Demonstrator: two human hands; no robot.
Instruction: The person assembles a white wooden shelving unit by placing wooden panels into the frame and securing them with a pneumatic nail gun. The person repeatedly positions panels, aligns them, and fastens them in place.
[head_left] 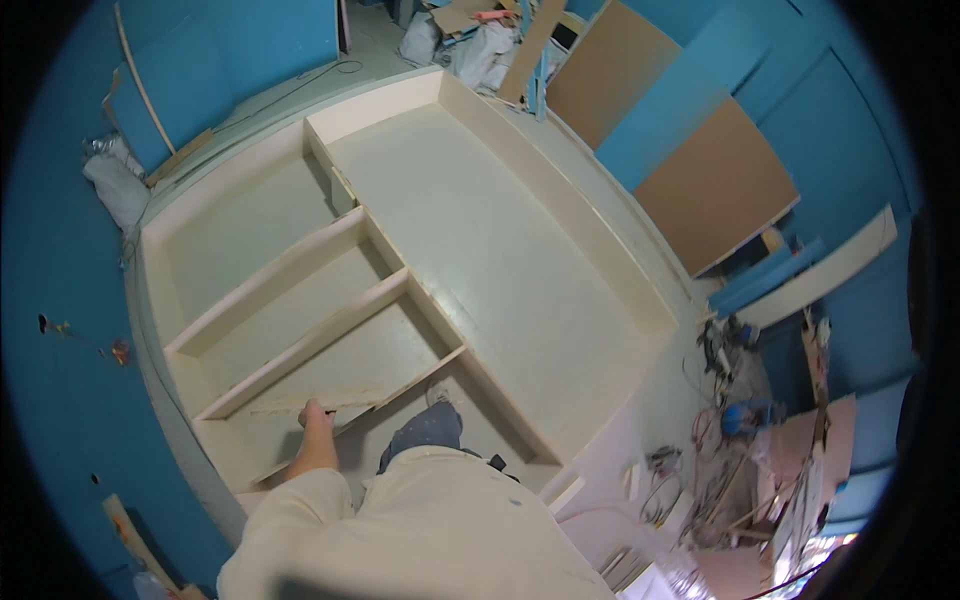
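Observation:
My left hand is closed around something small and dark, too little of which shows to name. It reaches down into a lower-left bay of a large cream shelving frame that lies on the floor. Beside the hand, a pale rough streak crosses the bay's floor; I cannot tell what it is made of. A thin divider board runs slantwise just to the right of the hand. My right hand is out of view.
I stand inside the frame, one shoe beside the divider. Blue walls surround it. Brown boards lean at the right, a curved pale strip nearby. Tools, cables and scraps litter the right floor. White sacks lie at the back.

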